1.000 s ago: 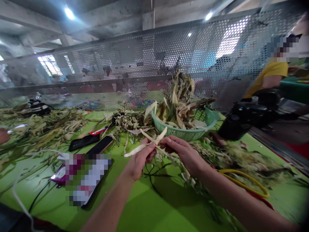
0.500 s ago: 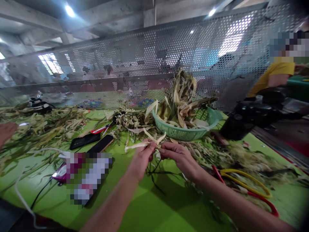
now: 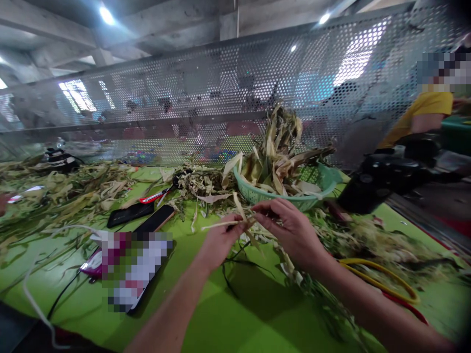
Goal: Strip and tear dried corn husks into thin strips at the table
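Note:
Pale strips of corn husk point(image 3: 240, 206) cross one another between my two hands, over the green table point(image 3: 235, 314). My left hand point(image 3: 224, 238) is closed, pinching the strips between thumb and fingers. One thin strip sticks out to the left above its knuckles. My right hand point(image 3: 285, 223) is closed too, its bent fingertips meeting at the right side of the crossing strips. Dark thin strands point(image 3: 235, 262) trail on the table beneath. Just beyond the hands stands a green plastic basket point(image 3: 253, 193) heaped with dry corn husks point(image 3: 281, 147).
Left of me lie phones point(image 3: 130, 214), a red cutter knife point(image 3: 152, 197), a purple power strip point(image 3: 91, 264) and a white cable point(image 3: 29, 289). Loose husks point(image 3: 84, 191) cover the far left. Yellow-handled scissors point(image 3: 382, 279) lie right. A perforated metal screen point(image 3: 184, 98) rises behind; a person in yellow point(image 3: 423, 117) is beyond.
My right hand has lifted and turned over the strips, its fingers now higher. The upright strip has shifted right. The other person's hand at far left has drawn back.

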`<state>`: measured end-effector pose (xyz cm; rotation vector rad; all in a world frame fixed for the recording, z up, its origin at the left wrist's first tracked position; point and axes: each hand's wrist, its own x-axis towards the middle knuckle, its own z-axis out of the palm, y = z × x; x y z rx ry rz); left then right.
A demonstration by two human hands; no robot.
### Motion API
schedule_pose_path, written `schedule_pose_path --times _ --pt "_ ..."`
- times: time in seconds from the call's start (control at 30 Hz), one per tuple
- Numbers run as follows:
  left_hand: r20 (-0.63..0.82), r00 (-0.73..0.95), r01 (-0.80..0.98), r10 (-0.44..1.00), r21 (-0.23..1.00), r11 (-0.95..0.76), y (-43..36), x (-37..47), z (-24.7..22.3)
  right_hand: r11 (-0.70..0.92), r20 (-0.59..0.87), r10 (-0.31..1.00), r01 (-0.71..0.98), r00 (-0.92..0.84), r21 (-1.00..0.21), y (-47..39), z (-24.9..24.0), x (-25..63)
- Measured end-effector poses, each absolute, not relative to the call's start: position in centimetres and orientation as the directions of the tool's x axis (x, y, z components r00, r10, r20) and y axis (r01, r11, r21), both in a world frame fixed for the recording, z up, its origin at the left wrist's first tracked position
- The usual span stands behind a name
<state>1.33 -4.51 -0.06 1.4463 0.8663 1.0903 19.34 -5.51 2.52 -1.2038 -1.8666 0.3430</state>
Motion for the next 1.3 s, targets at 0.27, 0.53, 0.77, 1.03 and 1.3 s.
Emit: schedule_pose_path --times 0.27,0.53,0.77,1.03,1.3 --pt "0.144 0.474 -0.07 0.869 0.99 -0.126 -5.2 2.8 -0.8 0.389 0.345 0.921 0.426 -0.181 -0.817 -5.1 1.9 19.2" --pt "0.065 0.517 -0.025 0.853 0.998 -0.061 -6.1 3.1 -0.2 0.471 0.467 0.875 0.433 -0.124 -0.768 -5.5 1.0 18.3" --pt "0.005 0.398 -0.148 0.917 0.987 0.058 -5.3 2.5 -1.3 0.539 0.591 0.803 0.525 -0.082 -0.659 -4.9 1.6 18.9" --pt "-0.094 0.139 -0.438 0.986 0.887 0.146 -3.9 2.0 -2.2 0.464 0.448 0.877 0.543 -0.172 -0.7 -5.6 1.6 18.6" --pt "-0.197 0.148 -0.478 0.969 0.844 0.244 -4.1 1.8 -1.3 0.34 0.292 0.94 0.409 -0.177 -0.847 -4.6 -0.7 18.1"
